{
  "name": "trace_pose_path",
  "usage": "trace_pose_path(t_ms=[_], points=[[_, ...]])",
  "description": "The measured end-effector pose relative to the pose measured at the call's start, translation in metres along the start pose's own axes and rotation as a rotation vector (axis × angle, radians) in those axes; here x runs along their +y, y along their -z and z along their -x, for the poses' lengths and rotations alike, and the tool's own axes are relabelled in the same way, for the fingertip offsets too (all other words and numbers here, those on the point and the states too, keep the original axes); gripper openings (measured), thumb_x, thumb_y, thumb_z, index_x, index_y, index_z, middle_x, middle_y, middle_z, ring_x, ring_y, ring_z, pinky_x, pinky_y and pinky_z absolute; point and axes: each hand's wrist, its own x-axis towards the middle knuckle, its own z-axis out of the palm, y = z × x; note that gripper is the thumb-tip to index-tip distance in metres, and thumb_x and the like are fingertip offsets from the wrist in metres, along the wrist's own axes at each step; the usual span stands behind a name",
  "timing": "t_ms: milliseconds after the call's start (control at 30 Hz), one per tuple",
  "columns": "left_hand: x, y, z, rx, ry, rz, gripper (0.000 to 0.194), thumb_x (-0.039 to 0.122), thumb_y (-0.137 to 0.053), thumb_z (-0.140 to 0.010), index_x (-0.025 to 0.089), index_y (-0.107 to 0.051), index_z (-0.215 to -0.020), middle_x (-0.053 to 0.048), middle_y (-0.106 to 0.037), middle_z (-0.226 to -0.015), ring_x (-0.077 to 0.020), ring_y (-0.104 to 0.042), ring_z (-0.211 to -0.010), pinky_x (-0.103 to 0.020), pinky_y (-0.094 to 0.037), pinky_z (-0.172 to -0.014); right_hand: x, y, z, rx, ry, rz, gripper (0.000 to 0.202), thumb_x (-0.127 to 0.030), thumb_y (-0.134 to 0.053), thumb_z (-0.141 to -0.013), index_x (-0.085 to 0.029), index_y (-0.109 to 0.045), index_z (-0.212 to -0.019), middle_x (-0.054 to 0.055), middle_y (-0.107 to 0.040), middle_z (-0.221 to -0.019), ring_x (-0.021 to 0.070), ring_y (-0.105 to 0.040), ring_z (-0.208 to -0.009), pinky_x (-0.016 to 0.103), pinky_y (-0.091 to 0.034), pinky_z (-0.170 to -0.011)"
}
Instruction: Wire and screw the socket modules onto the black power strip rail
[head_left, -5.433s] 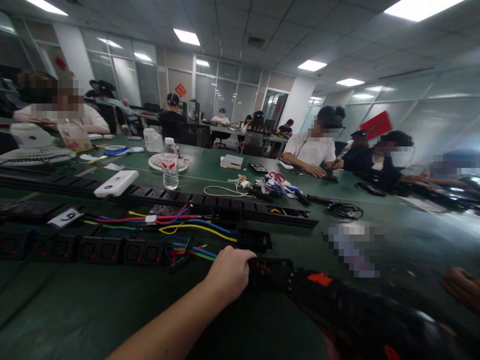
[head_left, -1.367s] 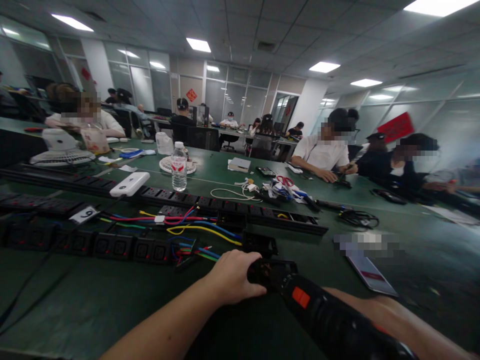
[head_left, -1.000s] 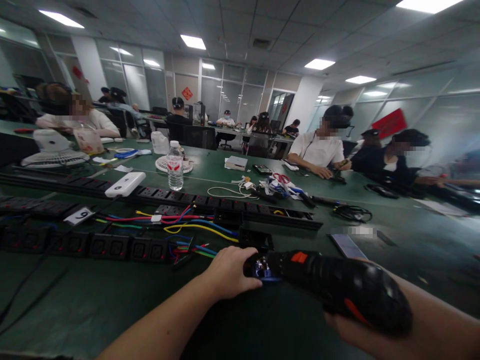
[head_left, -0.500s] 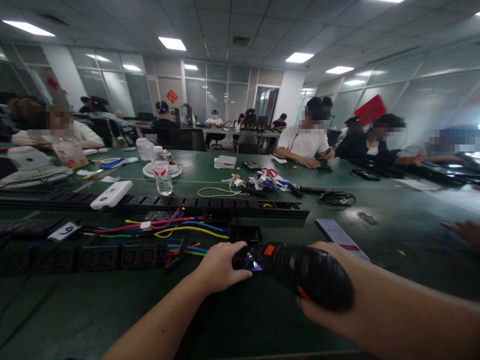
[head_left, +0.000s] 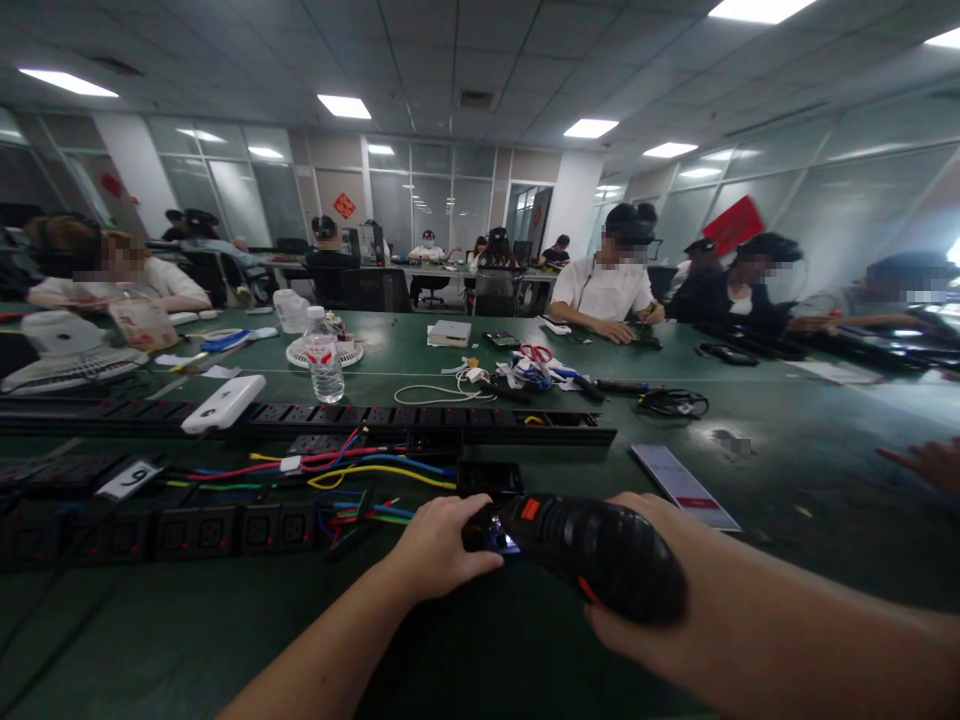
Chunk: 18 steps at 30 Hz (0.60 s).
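My right hand (head_left: 637,590) is wrapped round a black and orange power screwdriver (head_left: 600,555), whose front end points left. Its light shines on a small dark part (head_left: 477,530), which my left hand (head_left: 442,540) grips between thumb and fingers. Red, blue, yellow and green wires (head_left: 375,472) run leftward from a black socket housing (head_left: 489,477) just beyond my hands. The screwdriver's tip is too small to make out. Black socket strips (head_left: 202,532) lie to the left of my left hand.
A long power strip (head_left: 375,416) crosses the green table. Around it are a white device (head_left: 223,403), a water bottle (head_left: 324,358), a cable pile with red scissors (head_left: 534,368) and a phone-like panel (head_left: 684,487). Another person's hand (head_left: 930,465) is at the right edge.
The view has shifted slightly, and nearby objects sit a little lower. My right hand and the screwdriver appear slightly farther left; both hands keep their holds.
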Motion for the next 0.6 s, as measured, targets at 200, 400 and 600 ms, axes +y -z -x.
trace_pose_path(t_ms=[200, 400, 600], points=[[0.004, 0.003, -0.001, -0.009, -0.010, 0.017, 0.056, 0.053, -0.071, -0.076, 0.026, -0.059, -0.123, -0.006, -0.069, -0.102, -0.0267, -0.063, -0.094, -0.036, -0.046, -0.087, 0.001, 0.003, 0.000, -0.012, -0.030, -0.012, 0.014, -0.012, -0.058, -0.072, -0.023, -0.063, -0.067, 0.004, -0.076, -0.081, 0.0210, -0.070, -0.064, 0.027, -0.052, -0.050], [0.001, 0.000, -0.001, -0.009, -0.009, 0.019, 0.058, 0.054, -0.072, -0.075, 0.026, -0.059, -0.124, -0.005, -0.069, -0.101, -0.0270, -0.064, -0.094, -0.036, -0.046, -0.085, 0.005, -0.007, 0.001, 0.041, -0.060, -0.086, 0.012, -0.013, -0.060, -0.071, -0.024, -0.064, -0.067, 0.004, -0.076, -0.084, 0.0223, -0.071, -0.070, 0.026, -0.050, -0.050], [0.000, -0.001, -0.001, 0.020, -0.010, 0.004, 0.058, 0.053, -0.074, -0.073, 0.027, -0.060, -0.122, -0.004, -0.069, -0.097, -0.0264, -0.064, -0.092, -0.034, -0.047, -0.081, 0.012, -0.009, 0.000, 0.051, -0.104, -0.098, 0.008, -0.019, -0.061, -0.071, -0.024, -0.062, -0.076, 0.003, -0.074, -0.084, 0.0233, -0.070, -0.075, 0.032, -0.055, -0.063]])
